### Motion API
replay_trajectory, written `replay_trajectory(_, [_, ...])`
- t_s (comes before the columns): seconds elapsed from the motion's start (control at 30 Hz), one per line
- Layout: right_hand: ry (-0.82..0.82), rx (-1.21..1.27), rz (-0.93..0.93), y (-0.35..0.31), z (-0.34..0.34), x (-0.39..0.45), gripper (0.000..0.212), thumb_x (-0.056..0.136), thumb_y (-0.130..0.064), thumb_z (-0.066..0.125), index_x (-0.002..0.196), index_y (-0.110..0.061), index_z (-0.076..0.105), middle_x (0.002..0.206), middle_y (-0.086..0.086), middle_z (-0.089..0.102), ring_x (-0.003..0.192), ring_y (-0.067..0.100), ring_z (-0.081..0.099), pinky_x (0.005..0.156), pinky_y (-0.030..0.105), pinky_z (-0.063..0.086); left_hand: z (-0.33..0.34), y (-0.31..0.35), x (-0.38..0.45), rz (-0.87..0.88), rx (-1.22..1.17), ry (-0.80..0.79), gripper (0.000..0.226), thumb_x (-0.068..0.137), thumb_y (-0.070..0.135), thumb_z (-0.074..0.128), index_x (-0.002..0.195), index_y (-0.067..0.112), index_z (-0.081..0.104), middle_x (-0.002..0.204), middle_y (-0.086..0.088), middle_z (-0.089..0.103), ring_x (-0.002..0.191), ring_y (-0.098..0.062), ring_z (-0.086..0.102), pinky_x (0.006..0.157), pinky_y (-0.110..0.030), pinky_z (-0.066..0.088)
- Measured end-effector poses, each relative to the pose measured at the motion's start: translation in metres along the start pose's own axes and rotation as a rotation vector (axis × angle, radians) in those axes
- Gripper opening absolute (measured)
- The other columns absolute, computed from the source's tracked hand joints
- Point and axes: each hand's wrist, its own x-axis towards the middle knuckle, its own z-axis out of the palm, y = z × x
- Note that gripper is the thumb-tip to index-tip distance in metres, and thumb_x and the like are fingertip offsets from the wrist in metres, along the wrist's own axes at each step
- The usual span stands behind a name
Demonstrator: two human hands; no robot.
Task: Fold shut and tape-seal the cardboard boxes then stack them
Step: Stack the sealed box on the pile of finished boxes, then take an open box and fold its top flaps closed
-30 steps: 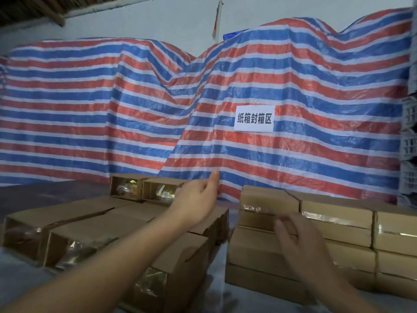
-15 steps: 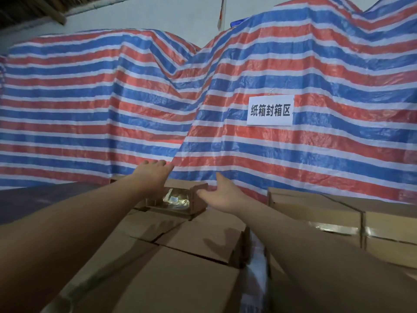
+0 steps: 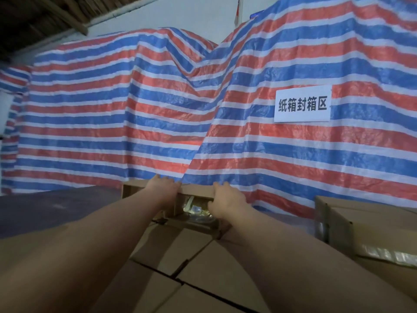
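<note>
Cardboard — the open box [image 3: 198,195] sits at the far edge of the box pile, against the striped tarp [image 3: 135,109]. Left hand [image 3: 163,188] and right hand [image 3: 228,198] both grip its top panel, fingers curled over the far edge, pressed together. Nearer than it: unsealed boxes [image 3: 180,256]. To its right — taped boxes [image 3: 365,231]; above those, a white sign [image 3: 302,103].

Left hand [image 3: 163,187] fingers hidden over far box [image 3: 196,190], box contents indistinct, taped box [image 3: 365,224] cut off right
</note>
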Motion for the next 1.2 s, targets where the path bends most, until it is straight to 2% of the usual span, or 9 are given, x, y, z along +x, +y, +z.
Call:
replay_trajectory(0.17, [0.077, -0.030, -0.053, -0.004, 0.002, -0.002, 0.018, 0.093, -0.021, 0.060, 0.111, -0.014, 0.062, 0.107, 0.007, 0.065, 0.095, 0.024, 0.064, 0.086, 0.038, 0.057, 0.006, -0.006, -0.003, -0.018, -0.012, 0.008, 0.047, 0.092, 0.034, 0.056, 0.137, 0.026, 0.045, 0.131, -0.001, 0.059, 0.129, -0.022, 0.049, 0.118, -0.049, 0.020])
replay_trajectory(0.3, [0.128, 0.044, -0.075, 0.004, -0.016, -0.010, 0.015, 0.094, -0.018, 0.057, 0.109, -0.015, 0.062, 0.103, 0.006, 0.066, 0.093, 0.025, 0.065, 0.081, 0.035, 0.056, -0.003, -0.005, -0.010, -0.102, -0.099, 0.082, 0.037, 0.089, 0.030, 0.058, 0.125, 0.026, 0.049, 0.120, 0.000, 0.061, 0.116, -0.022, 0.055, 0.105, -0.040, 0.037])
replay_trajectory(0.4, [0.126, 0.121, -0.083, 0.011, -0.041, -0.019, 0.005, 0.097, -0.019, 0.053, 0.099, -0.018, 0.057, 0.098, 0.005, 0.063, 0.086, 0.022, 0.060, 0.069, 0.032, 0.047, -0.025, -0.007, -0.020, -0.180, -0.404, 0.140, 0.019, 0.095, 0.024, 0.050, 0.114, 0.023, 0.053, 0.111, -0.002, 0.062, 0.099, -0.023, 0.061, 0.085, -0.036, 0.051])
replay_trajectory(0.5, [0.128, 0.236, -0.043, 0.013, -0.079, -0.037, 0.005, 0.096, -0.021, 0.057, 0.092, -0.019, 0.058, 0.086, 0.000, 0.060, 0.075, 0.017, 0.059, 0.064, 0.026, 0.049, -0.058, -0.012, -0.036, -0.218, -0.575, 0.225, 0.017, 0.099, 0.025, 0.043, 0.106, 0.022, 0.058, 0.106, -0.004, 0.064, 0.094, -0.025, 0.061, 0.081, -0.038, 0.052])
replay_trajectory(0.6, [0.110, 0.284, -0.032, 0.024, -0.131, -0.068, 0.018, 0.097, -0.018, 0.055, 0.079, -0.018, 0.054, 0.079, 0.002, 0.059, 0.068, 0.015, 0.058, 0.051, 0.022, 0.039, -0.104, -0.016, -0.057, -0.180, -0.681, 0.285, 0.018, 0.100, 0.029, 0.048, 0.105, 0.020, 0.063, 0.105, -0.007, 0.064, 0.093, -0.024, 0.060, 0.082, -0.038, 0.052])
replay_trajectory(0.77, [0.024, 0.365, -0.010, 0.052, -0.226, -0.141, 0.018, 0.092, -0.002, 0.044, 0.083, -0.007, 0.059, 0.078, 0.014, 0.060, 0.066, 0.026, 0.060, 0.056, 0.034, 0.052, -0.190, -0.009, -0.108, -0.058, -0.779, 0.345, 0.019, 0.099, 0.027, 0.057, 0.106, 0.012, 0.066, 0.107, -0.013, 0.065, 0.091, -0.026, 0.056, 0.076, -0.034, 0.043])
replay_trajectory(0.87, [-0.031, 0.411, 0.044, 0.070, -0.274, -0.196, 0.028, 0.089, 0.002, 0.039, 0.102, 0.007, 0.063, 0.083, 0.030, 0.068, 0.067, 0.041, 0.072, 0.062, 0.048, 0.063, -0.239, 0.009, -0.148, 0.010, -0.765, 0.320, 0.023, 0.098, 0.030, 0.058, 0.110, 0.012, 0.065, 0.110, -0.012, 0.064, 0.088, -0.022, 0.050, 0.075, -0.032, 0.038])
replay_trajectory(1.0, [-0.147, 0.362, 0.126, 0.099, -0.325, -0.268, 0.032, 0.095, -0.003, 0.037, 0.108, 0.014, 0.060, 0.082, 0.031, 0.071, 0.063, 0.035, 0.073, 0.058, 0.036, 0.062, -0.294, 0.046, -0.194, 0.088, -0.713, 0.206, 0.031, 0.098, 0.035, 0.058, 0.118, 0.012, 0.064, 0.116, -0.011, 0.063, 0.093, -0.020, 0.051, 0.080, -0.032, 0.039])
replay_trajectory(1.2, [-0.273, 0.391, 0.257, 0.146, -0.358, -0.365, 0.033, 0.100, -0.011, 0.043, 0.118, 0.014, 0.054, 0.091, 0.031, 0.071, 0.057, 0.029, 0.071, 0.063, 0.037, 0.063, -0.338, 0.115, -0.262, 0.263, -0.600, 0.016, 0.030, 0.100, 0.036, 0.053, 0.115, 0.014, 0.068, 0.105, -0.005, 0.067, 0.098, -0.023, 0.061, 0.084, -0.032, 0.045])
